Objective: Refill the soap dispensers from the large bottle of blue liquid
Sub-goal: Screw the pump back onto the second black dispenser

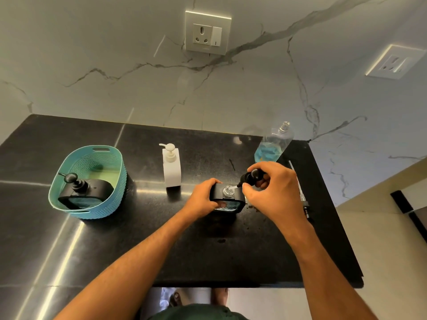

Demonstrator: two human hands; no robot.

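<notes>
A black soap dispenser (227,197) stands on the black counter with its clear neck uncovered and blue liquid showing through its front window. My left hand (201,197) grips its left side. My right hand (272,188) holds the black pump head (252,176) just right of the neck, its tube end pointing toward the opening. The large clear bottle (273,142) of blue liquid stands uncapped behind my right hand, roughly a quarter full. A white pump dispenser (171,165) stands left of centre. Another black dispenser (84,190) sits in the teal basket (115,181).
A pump with a long tube (300,190) lies on the counter right of my right hand, near the counter's right edge. The marble wall behind carries two sockets (208,33). The counter's front edge is close to my body.
</notes>
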